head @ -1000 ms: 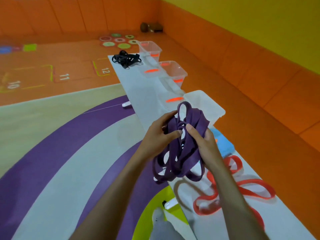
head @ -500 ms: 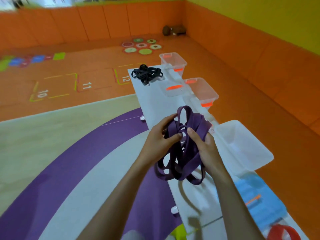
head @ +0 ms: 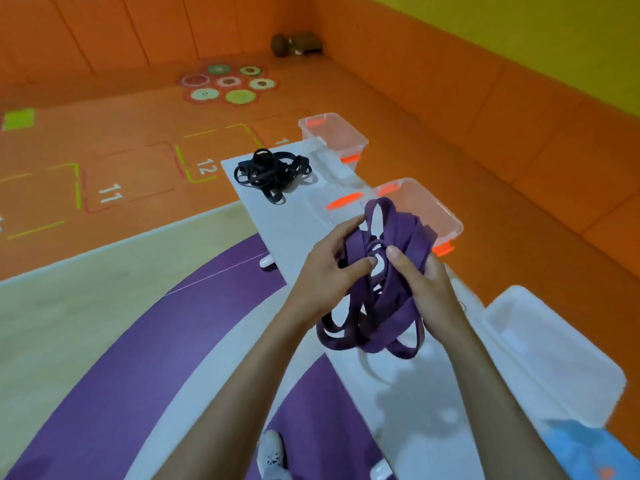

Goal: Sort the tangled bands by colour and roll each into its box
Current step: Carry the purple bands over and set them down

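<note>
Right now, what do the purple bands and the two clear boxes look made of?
Purple bands: flat, matte, drooping in limp loops; probably rubber or latex, woven elastic not ruled out. Near box and far box: glossy clear plastic, orange floor showing through the walls; latches opaque orange plastic.

— What can't you make out?
— The brown lump (head: 296, 45) in the far corner, at twelve o'clock. It's too small and blurred to name.
— And at the edges?
— The blue thing (head: 585, 452) at five o'clock runs off the bottom edge, and so does the shoe (head: 272, 455) at six.
— Anything covered?
— Fingers of the right hand (head: 429, 292) are hidden behind the purple bands (head: 398, 306), which also cover part of the clear box (head: 433, 209) behind them.
</note>
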{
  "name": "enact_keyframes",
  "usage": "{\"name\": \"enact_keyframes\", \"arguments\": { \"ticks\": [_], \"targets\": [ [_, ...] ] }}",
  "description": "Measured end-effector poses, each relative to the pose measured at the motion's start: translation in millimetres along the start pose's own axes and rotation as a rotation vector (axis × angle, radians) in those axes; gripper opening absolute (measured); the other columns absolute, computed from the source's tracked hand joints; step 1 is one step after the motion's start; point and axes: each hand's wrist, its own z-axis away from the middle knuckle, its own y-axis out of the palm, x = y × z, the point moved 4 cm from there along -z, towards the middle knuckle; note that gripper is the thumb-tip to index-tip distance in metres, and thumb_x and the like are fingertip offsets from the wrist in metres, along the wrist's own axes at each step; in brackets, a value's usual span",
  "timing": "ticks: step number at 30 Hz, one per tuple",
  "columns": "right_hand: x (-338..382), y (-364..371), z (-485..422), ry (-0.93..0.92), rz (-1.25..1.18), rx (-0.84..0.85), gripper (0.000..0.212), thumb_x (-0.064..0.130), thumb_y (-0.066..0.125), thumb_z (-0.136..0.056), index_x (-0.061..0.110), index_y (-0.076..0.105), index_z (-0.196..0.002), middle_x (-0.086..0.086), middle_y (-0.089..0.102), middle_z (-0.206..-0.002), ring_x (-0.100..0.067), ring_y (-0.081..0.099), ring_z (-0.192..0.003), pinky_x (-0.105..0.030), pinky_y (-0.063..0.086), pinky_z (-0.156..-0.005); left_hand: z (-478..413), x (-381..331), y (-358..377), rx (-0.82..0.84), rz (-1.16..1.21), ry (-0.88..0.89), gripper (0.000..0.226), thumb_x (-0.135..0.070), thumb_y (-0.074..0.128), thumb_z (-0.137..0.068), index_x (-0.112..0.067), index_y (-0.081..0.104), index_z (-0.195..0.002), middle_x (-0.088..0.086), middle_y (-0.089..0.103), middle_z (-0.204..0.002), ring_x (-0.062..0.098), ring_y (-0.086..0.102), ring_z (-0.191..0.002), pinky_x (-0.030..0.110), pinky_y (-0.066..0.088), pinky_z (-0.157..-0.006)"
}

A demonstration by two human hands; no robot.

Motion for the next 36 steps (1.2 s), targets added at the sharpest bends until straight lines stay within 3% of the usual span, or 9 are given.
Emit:
{"name": "enact_keyframes", "arguments": {
  "ticks": [11, 17, 20, 23, 27, 29, 31, 33, 36],
  "targets": [
    [-27.6, 37.0, -112.6, 0.004, -0.035, -0.246, 0.020, 0.042, 0.066, -0.101, 0.027, 0.073, -0.113, -0.001, 0.079, -0.103, -0.018, 0.076, -0.094, -0.023, 0.058, -0.077, -148.2, 37.4, -54.3, 0.253, -0.022, 0.020, 0.064, -0.001, 0.071, -0.096, -0.024, 0.053, -0.152, -0.008, 0.072, -0.130, 0.005, 0.069, -0.115, 0.017, 0.053, -0.094],
    [-112.1, 35.9, -152.3, 0.138, -0.092, -0.370, 0.033, 0.054, 0.070, -0.091, 0.028, 0.074, -0.111, -0.006, 0.080, -0.101, -0.024, 0.078, -0.090, -0.030, 0.061, -0.077, -198.8, 116.8, -46.8, 0.358, -0.148, -0.028, 0.066, 0.001, 0.072, -0.091, -0.030, 0.057, -0.147, -0.013, 0.073, -0.120, 0.008, 0.070, -0.106, 0.019, 0.055, -0.093],
    [-159.0, 37.0, -162.7, 0.248, -0.080, -0.422, 0.032, 0.050, 0.071, -0.093, 0.023, 0.074, -0.110, -0.007, 0.080, -0.098, -0.028, 0.077, -0.091, -0.040, 0.061, -0.081, -217.8, 160.1, -42.3, 0.425, -0.216, -0.102, 0.065, 0.001, 0.074, -0.089, -0.030, 0.058, -0.144, -0.016, 0.073, -0.118, 0.004, 0.069, -0.103, 0.019, 0.055, -0.092],
    [-196.7, 39.9, -172.7, 0.338, -0.070, -0.438, 0.021, 0.045, 0.071, -0.097, 0.027, 0.075, -0.107, -0.002, 0.080, -0.096, -0.020, 0.077, -0.090, -0.031, 0.059, -0.077, -235.4, 195.4, -40.2, 0.475, -0.298, -0.114, 0.061, 0.001, 0.076, -0.088, -0.024, 0.060, -0.141, -0.014, 0.071, -0.120, 0.004, 0.069, -0.104, 0.017, 0.053, -0.090],
    [-231.9, 44.2, -185.8, 0.446, -0.019, -0.455, 0.024, 0.044, 0.073, -0.096, 0.023, 0.074, -0.108, 0.003, 0.079, -0.095, -0.012, 0.076, -0.091, -0.028, 0.056, -0.082, -263.0, 232.2, -39.6, 0.554, -0.414, -0.116, 0.063, 0.001, 0.075, -0.085, -0.021, 0.060, -0.142, -0.003, 0.069, -0.126, 0.016, 0.069, -0.106, 0.037, 0.057, -0.098],
    [-249.0, 49.0, -188.7, 0.494, 0.032, -0.433, 0.018, 0.042, 0.074, -0.096, 0.028, 0.072, -0.108, 0.012, 0.078, -0.097, -0.002, 0.073, -0.093, -0.024, 0.055, -0.085, -273.1, 245.1, -39.6, 0.594, -0.472, -0.110, 0.058, -0.011, 0.072, -0.082, -0.026, 0.061, -0.137, -0.007, 0.069, -0.126, 0.018, 0.069, -0.109, 0.037, 0.057, -0.100],
    [-265.2, 53.5, -192.1, 0.559, 0.096, -0.399, 0.010, 0.042, 0.074, -0.096, 0.034, 0.067, -0.098, 0.020, 0.075, -0.089, 0.004, 0.069, -0.086, -0.019, 0.049, -0.078, -286.9, 258.2, -39.3, 0.627, -0.522, -0.118, 0.057, -0.022, 0.069, -0.078, -0.037, 0.058, -0.132, -0.012, 0.068, -0.123, 0.016, 0.069, -0.108, 0.027, 0.056, -0.097],
    [-282.1, 54.7, -196.8, 0.630, 0.167, -0.400, 0.017, 0.040, 0.070, -0.099, 0.026, 0.066, -0.108, 0.012, 0.073, -0.100, -0.008, 0.069, -0.094, -0.023, 0.047, -0.080, -302.9, 273.5, -39.5, 0.670, -0.620, -0.054, 0.057, -0.021, 0.070, -0.084, -0.042, 0.056, -0.135, -0.015, 0.067, -0.125, 0.014, 0.067, -0.111, 0.017, 0.051, -0.096],
    [-298.2, 53.1, -198.9, 0.787, 0.250, -0.485, 0.032, 0.037, 0.064, -0.102, 0.015, 0.063, -0.125, -0.007, 0.065, -0.114, -0.024, 0.067, -0.101, -0.030, 0.050, -0.084, -321.7, 303.4, -41.3, 0.784, -0.839, 0.029, 0.053, -0.021, 0.067, -0.099, -0.036, 0.049, -0.146, -0.005, 0.064, -0.137, 0.022, 0.062, -0.124, 0.034, 0.052, -0.106]
  ]
}}
